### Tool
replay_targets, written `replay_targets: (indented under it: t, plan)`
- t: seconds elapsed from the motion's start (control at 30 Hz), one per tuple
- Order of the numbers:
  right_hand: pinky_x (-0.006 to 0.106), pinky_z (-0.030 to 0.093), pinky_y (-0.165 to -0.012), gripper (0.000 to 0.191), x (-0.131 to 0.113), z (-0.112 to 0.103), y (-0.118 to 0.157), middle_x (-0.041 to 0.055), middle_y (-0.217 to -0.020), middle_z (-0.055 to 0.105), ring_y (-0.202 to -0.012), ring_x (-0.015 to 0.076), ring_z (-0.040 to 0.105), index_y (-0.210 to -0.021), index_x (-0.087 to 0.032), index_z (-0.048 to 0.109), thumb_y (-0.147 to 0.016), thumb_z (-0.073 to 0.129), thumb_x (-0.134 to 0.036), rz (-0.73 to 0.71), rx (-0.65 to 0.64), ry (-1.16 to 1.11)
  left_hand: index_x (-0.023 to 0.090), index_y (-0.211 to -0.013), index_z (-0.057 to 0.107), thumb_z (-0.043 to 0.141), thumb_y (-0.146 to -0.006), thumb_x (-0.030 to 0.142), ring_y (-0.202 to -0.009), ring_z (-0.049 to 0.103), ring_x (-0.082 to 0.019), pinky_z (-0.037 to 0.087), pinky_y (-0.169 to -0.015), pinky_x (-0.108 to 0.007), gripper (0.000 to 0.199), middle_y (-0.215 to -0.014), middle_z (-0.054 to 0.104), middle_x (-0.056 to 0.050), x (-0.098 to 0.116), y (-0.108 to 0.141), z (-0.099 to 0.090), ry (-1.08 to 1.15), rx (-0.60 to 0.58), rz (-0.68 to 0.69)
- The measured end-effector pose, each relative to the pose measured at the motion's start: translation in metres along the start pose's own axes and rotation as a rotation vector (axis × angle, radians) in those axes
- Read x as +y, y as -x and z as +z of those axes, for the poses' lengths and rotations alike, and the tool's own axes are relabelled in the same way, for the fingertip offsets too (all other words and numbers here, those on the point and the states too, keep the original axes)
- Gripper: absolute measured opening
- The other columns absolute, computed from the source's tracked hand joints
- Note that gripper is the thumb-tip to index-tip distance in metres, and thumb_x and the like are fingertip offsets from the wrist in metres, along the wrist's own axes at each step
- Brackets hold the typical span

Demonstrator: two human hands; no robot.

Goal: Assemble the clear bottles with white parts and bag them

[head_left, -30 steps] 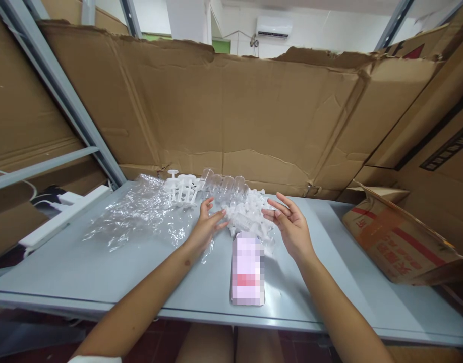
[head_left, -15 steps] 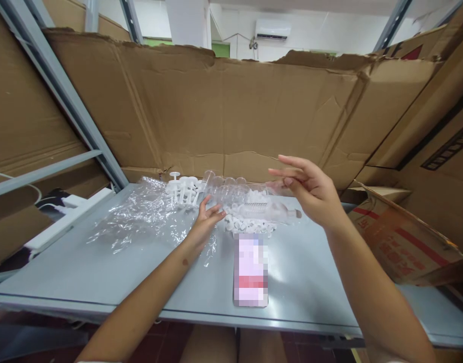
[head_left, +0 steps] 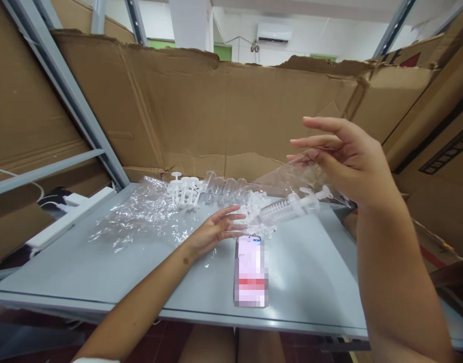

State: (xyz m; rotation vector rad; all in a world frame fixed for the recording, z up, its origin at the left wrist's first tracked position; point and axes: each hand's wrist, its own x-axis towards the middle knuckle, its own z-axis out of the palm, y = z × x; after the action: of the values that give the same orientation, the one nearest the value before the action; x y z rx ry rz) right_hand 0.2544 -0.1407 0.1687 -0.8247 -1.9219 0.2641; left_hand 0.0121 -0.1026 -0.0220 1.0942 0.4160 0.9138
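My right hand (head_left: pixel 341 154) is raised at the right, thumb and fingertips pinched on the edge of a clear plastic bag (head_left: pixel 288 174). Hanging in or against the bag is a large syringe (head_left: pixel 284 207), its clear marked barrel pointing left and its white plunger end to the right. My left hand (head_left: pixel 218 232) is open, fingers stretched towards a pile of small white ring-like parts (head_left: pixel 254 204) beside the syringe. Behind it lie several clear barrels (head_left: pixel 227 189) and, further left, a cluster of white plungers (head_left: pixel 184 190).
A phone (head_left: pixel 250 272) lies on the grey tabletop (head_left: pixel 299 282) in front of the pile. Crumpled clear plastic (head_left: pixel 136 217) spreads over the left side, near a white power strip (head_left: pixel 70 219). Cardboard walls (head_left: pixel 186 106) enclose the back and sides.
My right hand has moved up and right, lifting the bag's edge; the syringe has shifted right and tilted up. My left hand has moved right and down, fingers now pointing right.
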Motion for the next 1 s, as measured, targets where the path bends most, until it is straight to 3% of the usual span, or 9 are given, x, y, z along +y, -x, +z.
replay_targets:
  t: [0.13,0.33,0.47,0.53,0.6,0.67,0.77,0.9,1.0]
  plan:
    - [0.03,0.051,-0.075,0.038,0.006,0.004,0.0,0.0032,-0.103,0.067,-0.084,0.0144,0.066,-0.12,-0.028,0.049,-0.085,0.054,-0.018,0.029,0.024,-0.052,0.028,-0.123,0.047,0.069,-0.071,0.022,-0.106,0.057,-0.028,0.043,-0.089,-0.044,0.057,-0.123,0.054,-0.012,0.0,0.003,0.002,-0.108,-0.171,-0.066]
    - [0.03,0.055,-0.071,0.036,0.011,0.009,0.002,0.0025,-0.096,0.069,-0.081,0.017,0.068,-0.115,-0.025,0.054,-0.08,0.059,-0.017,0.07,0.061,-0.161,0.027,-0.126,0.045,0.063,-0.075,0.021,-0.083,0.066,-0.022,0.048,-0.074,-0.036,0.054,-0.109,0.063,-0.012,0.004,0.008,-0.004,-0.245,-0.307,-0.133]
    - [0.031,0.056,-0.071,0.037,0.013,0.012,0.001,0.002,-0.095,0.068,-0.08,0.0172,0.068,-0.115,-0.027,0.053,-0.08,0.059,-0.017,0.075,0.056,-0.193,0.029,-0.129,0.041,0.066,-0.073,0.024,-0.101,0.059,-0.029,0.045,-0.083,-0.042,0.062,-0.125,0.052,-0.012,0.002,0.01,-0.001,-0.089,-0.355,-0.112]
    - [0.033,0.056,-0.073,0.036,0.012,0.015,0.001,0.0026,-0.097,0.067,-0.08,0.0172,0.068,-0.115,-0.027,0.053,-0.081,0.057,-0.018,0.064,0.033,-0.169,0.032,-0.132,0.037,0.064,-0.075,0.027,-0.101,0.059,-0.03,0.045,-0.082,-0.043,0.063,-0.132,0.044,-0.013,-0.001,0.011,0.004,-0.055,-0.34,-0.12]
    - [0.035,0.054,-0.076,0.035,0.009,0.016,0.001,0.0038,-0.101,0.066,-0.083,0.0182,0.067,-0.115,-0.027,0.053,-0.081,0.057,-0.019,0.047,0.027,-0.109,0.034,-0.133,0.034,0.058,-0.08,0.028,-0.088,0.064,-0.026,0.048,-0.073,-0.039,0.059,-0.135,0.04,-0.014,-0.003,0.012,0.007,-0.058,-0.298,-0.13]
    - [0.037,0.053,-0.079,0.037,0.008,0.012,0.002,0.0042,-0.104,0.064,-0.088,0.0196,0.065,-0.116,-0.027,0.053,-0.08,0.059,-0.021,0.04,0.036,-0.037,0.032,-0.131,0.037,0.051,-0.084,0.03,-0.079,0.066,-0.023,0.049,-0.066,-0.035,0.049,-0.132,0.043,-0.015,-0.002,0.013,0.008,-0.041,-0.247,-0.131]
    - [0.04,0.05,-0.085,0.048,0.011,0.0,0.007,0.0038,-0.109,0.063,-0.097,0.0215,0.062,-0.119,-0.031,0.051,-0.074,0.067,-0.024,0.092,0.04,0.002,0.027,-0.125,0.047,0.046,-0.087,0.032,-0.084,0.065,-0.026,0.05,-0.063,-0.034,0.039,-0.123,0.051,-0.013,0.001,0.013,0.003,0.023,-0.193,-0.106]
    - [0.045,0.045,-0.091,0.06,0.033,-0.011,0.024,0.0038,-0.121,0.056,-0.11,0.0232,0.054,-0.126,-0.036,0.042,-0.072,0.068,-0.032,0.229,0.12,-0.095,0.027,-0.122,0.05,0.046,-0.087,0.032,-0.09,0.063,-0.029,0.05,-0.06,-0.033,0.036,-0.116,0.055,-0.01,0.004,0.011,-0.002,0.095,-0.143,-0.042]
    - [0.046,0.046,-0.089,0.061,0.057,-0.002,0.043,0.0052,-0.121,0.055,-0.106,0.0241,0.057,-0.126,-0.036,0.041,-0.071,0.067,-0.042,0.382,0.216,-0.31,0.028,-0.125,0.046,0.044,-0.087,0.033,-0.095,0.06,-0.03,0.05,-0.063,-0.034,0.038,-0.118,0.054,-0.01,0.004,0.01,0.003,0.131,-0.093,-0.002]
